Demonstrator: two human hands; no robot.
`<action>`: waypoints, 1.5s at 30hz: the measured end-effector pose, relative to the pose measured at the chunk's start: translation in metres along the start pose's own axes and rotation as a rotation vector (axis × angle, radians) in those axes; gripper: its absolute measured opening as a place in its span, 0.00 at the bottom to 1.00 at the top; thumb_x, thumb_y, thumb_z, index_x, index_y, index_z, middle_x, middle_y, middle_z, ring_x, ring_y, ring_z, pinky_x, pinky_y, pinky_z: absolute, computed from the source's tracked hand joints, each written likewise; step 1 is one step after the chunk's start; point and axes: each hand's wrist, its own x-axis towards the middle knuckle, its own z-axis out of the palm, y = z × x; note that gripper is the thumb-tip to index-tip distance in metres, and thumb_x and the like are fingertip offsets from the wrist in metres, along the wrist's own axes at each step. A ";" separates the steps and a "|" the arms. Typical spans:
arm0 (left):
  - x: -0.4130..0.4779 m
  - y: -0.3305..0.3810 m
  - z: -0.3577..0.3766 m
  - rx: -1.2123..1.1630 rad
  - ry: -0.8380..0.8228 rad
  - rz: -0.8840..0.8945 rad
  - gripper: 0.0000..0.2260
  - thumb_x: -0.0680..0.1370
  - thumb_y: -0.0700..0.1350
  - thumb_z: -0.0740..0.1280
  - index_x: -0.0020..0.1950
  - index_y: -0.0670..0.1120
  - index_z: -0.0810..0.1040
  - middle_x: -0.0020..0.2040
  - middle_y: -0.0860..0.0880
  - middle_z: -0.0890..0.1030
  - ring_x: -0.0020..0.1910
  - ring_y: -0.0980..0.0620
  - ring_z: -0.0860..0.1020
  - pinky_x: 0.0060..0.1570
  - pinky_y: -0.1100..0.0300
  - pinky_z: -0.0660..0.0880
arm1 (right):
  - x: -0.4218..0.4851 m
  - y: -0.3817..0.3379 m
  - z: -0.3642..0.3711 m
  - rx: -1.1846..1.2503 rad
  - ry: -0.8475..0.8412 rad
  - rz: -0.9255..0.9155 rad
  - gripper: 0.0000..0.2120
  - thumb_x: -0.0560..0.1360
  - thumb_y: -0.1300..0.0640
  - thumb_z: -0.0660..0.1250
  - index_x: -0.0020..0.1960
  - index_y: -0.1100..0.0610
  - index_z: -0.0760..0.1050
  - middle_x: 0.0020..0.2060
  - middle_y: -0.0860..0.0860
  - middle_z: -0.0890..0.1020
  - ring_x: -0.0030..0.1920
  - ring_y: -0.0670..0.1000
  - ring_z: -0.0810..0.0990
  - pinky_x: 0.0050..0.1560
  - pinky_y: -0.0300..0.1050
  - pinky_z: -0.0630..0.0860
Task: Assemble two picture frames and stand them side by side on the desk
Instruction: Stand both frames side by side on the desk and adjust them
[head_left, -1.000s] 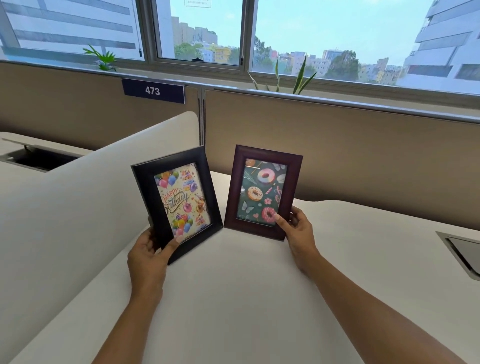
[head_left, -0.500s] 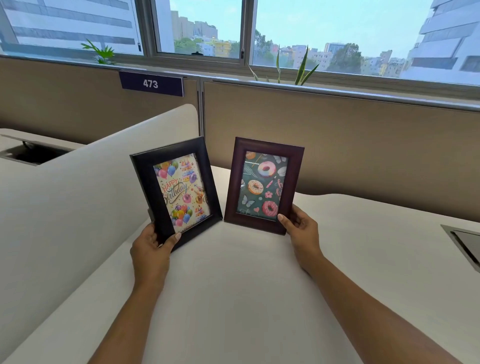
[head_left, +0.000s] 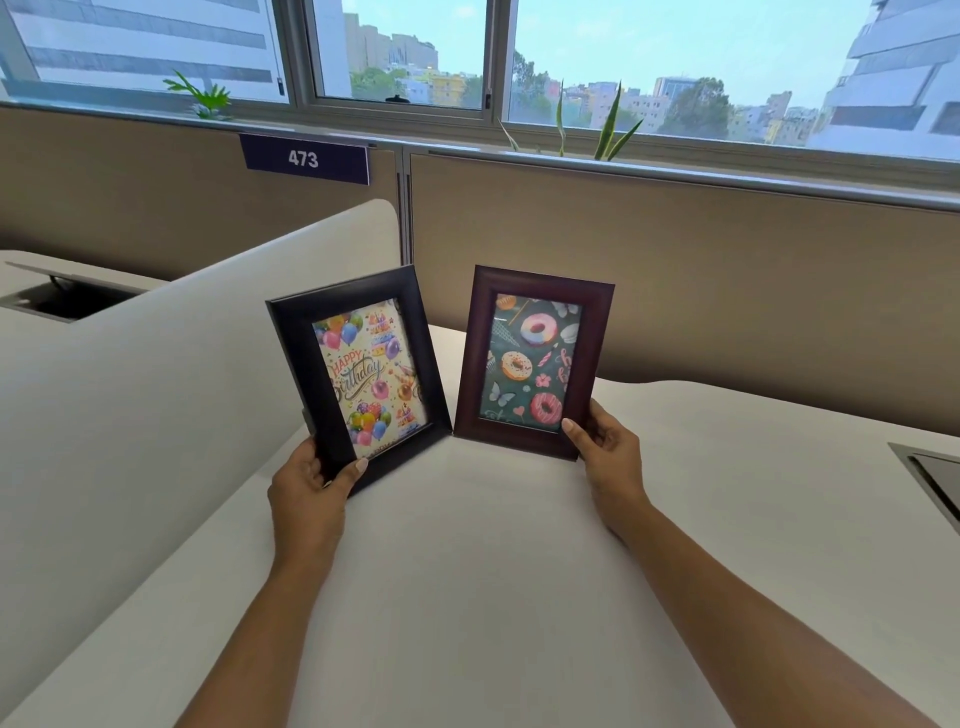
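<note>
Two picture frames stand upright and side by side on the white desk (head_left: 467, 571), their lower inner corners almost touching. The black frame (head_left: 298, 364) on the left holds a "Happy Birthday" balloon picture and is angled inward. My left hand (head_left: 306, 493) grips its lower left corner, thumb on the front. The reddish-brown frame (head_left: 597, 338) on the right holds a doughnut picture on dark green. My right hand (head_left: 608, 452) grips its lower right corner, thumb on the front.
A white curved divider (head_left: 156, 364) rises along the desk's left side. A brown partition wall (head_left: 675, 286) with a "473" sign (head_left: 304, 158) runs behind the frames. A cable hatch (head_left: 935, 478) is set into the desk at the right edge; another hatch (head_left: 62, 301) lies far left.
The two frames and both hands keep their hold and placing. The view has shifted slightly, so everything sits a little lower and closer in the picture.
</note>
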 end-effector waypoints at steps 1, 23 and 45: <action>0.000 0.000 0.000 0.002 -0.002 -0.002 0.21 0.71 0.36 0.69 0.63 0.42 0.72 0.54 0.51 0.77 0.53 0.52 0.76 0.51 0.62 0.72 | 0.000 0.000 0.000 0.000 0.000 -0.002 0.21 0.75 0.62 0.63 0.68 0.59 0.67 0.62 0.55 0.77 0.62 0.54 0.75 0.64 0.56 0.73; 0.023 0.008 -0.010 0.130 0.271 0.002 0.12 0.74 0.37 0.65 0.57 0.42 0.74 0.56 0.40 0.78 0.55 0.43 0.77 0.52 0.52 0.75 | 0.004 0.006 -0.002 -0.014 0.003 -0.006 0.21 0.75 0.58 0.64 0.67 0.57 0.67 0.58 0.51 0.77 0.58 0.50 0.76 0.58 0.48 0.76; 0.068 0.009 -0.014 0.363 0.009 0.033 0.13 0.79 0.40 0.55 0.53 0.37 0.77 0.51 0.40 0.80 0.48 0.40 0.78 0.53 0.44 0.75 | 0.008 0.009 -0.002 0.024 -0.008 -0.030 0.21 0.75 0.60 0.63 0.67 0.59 0.67 0.61 0.56 0.77 0.61 0.53 0.75 0.60 0.50 0.75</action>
